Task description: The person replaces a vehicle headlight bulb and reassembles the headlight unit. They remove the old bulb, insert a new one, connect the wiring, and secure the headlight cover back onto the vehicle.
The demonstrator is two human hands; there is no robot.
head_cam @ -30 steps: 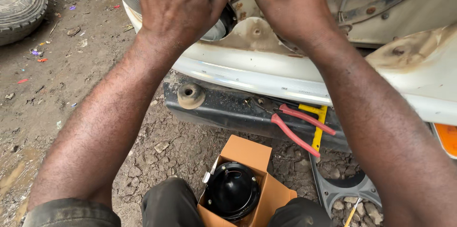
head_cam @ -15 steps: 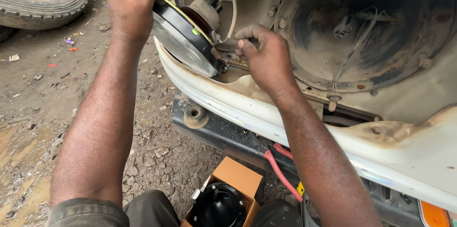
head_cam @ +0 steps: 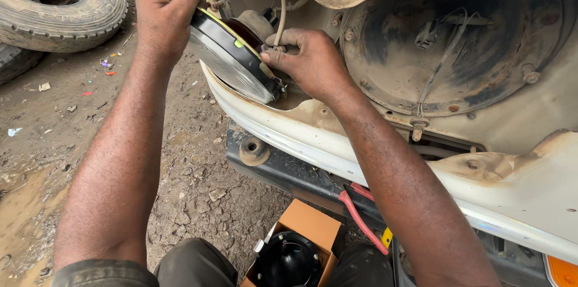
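A round headlight unit [head_cam: 232, 61] with a glass lens and black rim is tilted out of a cream vehicle front [head_cam: 481, 172]. My left hand [head_cam: 165, 7] grips the lamp's upper rim. My right hand [head_cam: 310, 61] is closed behind the lamp, fingers on its back and on a thin wire [head_cam: 281, 7] leading into the body. To the right gapes an empty, rusty round headlight recess [head_cam: 457, 46].
Red-handled pliers [head_cam: 358, 215] lie on the dark bumper bar [head_cam: 289, 169]. An open orange box [head_cam: 298, 251] with a black domed lamp part sits between my knees. Worn tyres [head_cam: 60, 4] lie at upper left on muddy, stony ground.
The lamp has come out of the body and tilted toward me. My view shifted up and right, revealing the empty recess. Both hands stay on the lamp.
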